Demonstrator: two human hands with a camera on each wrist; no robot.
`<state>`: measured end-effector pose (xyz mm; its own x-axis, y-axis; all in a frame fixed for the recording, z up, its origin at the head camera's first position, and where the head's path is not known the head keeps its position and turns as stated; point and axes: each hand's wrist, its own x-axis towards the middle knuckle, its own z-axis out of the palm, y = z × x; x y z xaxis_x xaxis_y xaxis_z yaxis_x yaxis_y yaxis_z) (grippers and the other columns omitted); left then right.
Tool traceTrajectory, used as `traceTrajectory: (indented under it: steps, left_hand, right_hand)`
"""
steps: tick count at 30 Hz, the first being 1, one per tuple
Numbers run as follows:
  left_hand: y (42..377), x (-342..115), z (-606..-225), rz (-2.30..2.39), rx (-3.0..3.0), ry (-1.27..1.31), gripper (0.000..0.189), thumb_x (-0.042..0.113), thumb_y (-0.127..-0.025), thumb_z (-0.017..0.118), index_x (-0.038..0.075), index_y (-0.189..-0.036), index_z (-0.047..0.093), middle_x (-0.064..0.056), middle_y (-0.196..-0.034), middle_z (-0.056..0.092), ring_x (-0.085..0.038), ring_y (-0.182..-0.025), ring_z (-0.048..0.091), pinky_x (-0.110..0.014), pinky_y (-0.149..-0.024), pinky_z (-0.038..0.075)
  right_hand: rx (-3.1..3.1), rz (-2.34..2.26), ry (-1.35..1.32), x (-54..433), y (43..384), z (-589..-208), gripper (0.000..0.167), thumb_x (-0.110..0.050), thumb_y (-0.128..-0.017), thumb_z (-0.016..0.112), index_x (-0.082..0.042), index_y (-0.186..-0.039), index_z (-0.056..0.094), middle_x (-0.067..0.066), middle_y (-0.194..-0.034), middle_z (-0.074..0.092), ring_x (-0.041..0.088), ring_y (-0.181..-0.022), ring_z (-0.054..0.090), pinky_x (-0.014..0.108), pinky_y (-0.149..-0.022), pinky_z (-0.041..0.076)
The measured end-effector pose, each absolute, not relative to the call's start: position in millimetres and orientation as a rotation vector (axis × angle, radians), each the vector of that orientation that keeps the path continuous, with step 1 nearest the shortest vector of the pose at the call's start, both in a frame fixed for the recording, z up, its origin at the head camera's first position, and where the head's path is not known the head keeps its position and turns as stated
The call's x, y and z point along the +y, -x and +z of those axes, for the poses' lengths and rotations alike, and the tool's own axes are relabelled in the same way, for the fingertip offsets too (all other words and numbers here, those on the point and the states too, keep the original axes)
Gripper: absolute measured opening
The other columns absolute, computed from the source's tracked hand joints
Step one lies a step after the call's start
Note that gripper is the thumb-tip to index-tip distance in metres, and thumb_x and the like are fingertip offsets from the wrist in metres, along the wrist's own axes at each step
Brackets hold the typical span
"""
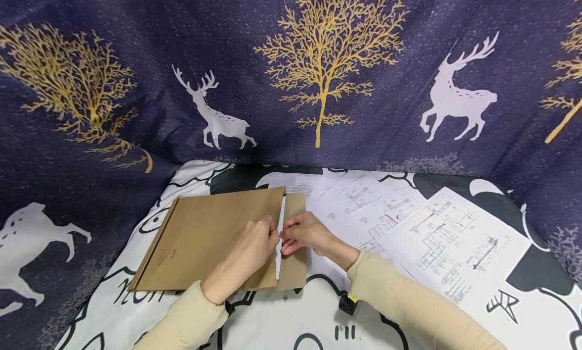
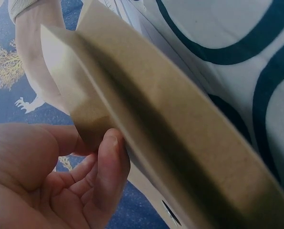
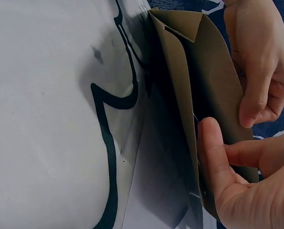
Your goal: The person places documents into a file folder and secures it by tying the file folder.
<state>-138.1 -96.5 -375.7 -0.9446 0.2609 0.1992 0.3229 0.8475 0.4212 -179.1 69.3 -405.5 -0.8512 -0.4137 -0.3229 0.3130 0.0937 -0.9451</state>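
Note:
A brown kraft paper document folder [image 1: 218, 229] lies on the left of the bed-like patterned surface, with its flap [image 1: 295, 208] folded out to the right. White paper shows in the gap at its mouth. My left hand [image 1: 254, 244] pinches the edge of the front panel between thumb and finger, as the left wrist view also shows on the brown card [image 2: 89, 102]. At the mouth, my right hand [image 1: 304, 234] holds its fingers nearly straight. In the right wrist view a fingertip of my right hand [image 3: 247, 176] reaches into the opening, against the flap's edge.
Several printed drawing sheets [image 1: 459, 244] lie spread and overlapping to the right of the folder. A small black object with a yellow part [image 1: 348, 303] lies under the right forearm. A dark blue curtain [image 1: 291, 87] with deer and trees hangs behind.

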Motion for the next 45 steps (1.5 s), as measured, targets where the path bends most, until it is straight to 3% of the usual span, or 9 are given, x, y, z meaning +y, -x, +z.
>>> traceTrajectory:
  steps: [13,23,33,45]
  left_hand:
    - [138.0,-95.4,-376.8,-0.684,-2.892,0.447,0.017,0.006,-0.089,0.07,0.01,-0.079,0.057,-0.001,-0.063,0.053,-0.017,-0.054,0.051,-0.032,-0.048,0.04]
    - [138.2,-95.2,-377.4,-0.672,-2.877,0.458,0.016,0.005,-0.088,0.069,0.01,-0.079,0.058,-0.001,-0.063,0.054,-0.017,-0.054,0.052,-0.033,-0.049,0.042]
    - [137.3,-95.7,-376.9,-0.669,-2.88,0.46,0.017,0.005,-0.09,0.071,0.009,-0.079,0.058,-0.001,-0.063,0.054,-0.016,-0.054,0.051,-0.032,-0.048,0.041]
    - [138.1,-95.7,-377.7,-0.691,-2.879,0.457,0.018,0.004,-0.09,0.069,0.01,-0.078,0.057,0.0,-0.063,0.051,-0.015,-0.054,0.05,-0.031,-0.049,0.04]
  right_hand:
    - [1.855,-1.82,0.108,63.7,179.9,-409.2,0.008,0.013,-0.096,0.054,0.009,-0.094,0.06,0.017,-0.077,0.067,0.017,-0.059,0.068,0.029,-0.063,0.06]
    - [1.857,-1.825,0.155,63.5,177.2,-411.5,0.014,0.016,-0.096,0.047,0.014,-0.098,0.061,0.019,-0.081,0.067,0.019,-0.061,0.068,0.031,-0.065,0.061]
    - [1.956,-1.775,0.19,80.1,170.2,-404.2,0.016,0.01,-0.098,0.053,0.017,-0.111,0.059,0.026,-0.09,0.07,0.018,-0.062,0.068,0.034,-0.064,0.061]
    - [2.227,-1.583,0.233,109.3,166.4,-398.2,0.015,-0.002,-0.096,0.067,0.005,-0.108,0.07,0.011,-0.091,0.071,0.019,-0.072,0.066,0.032,-0.063,0.056]
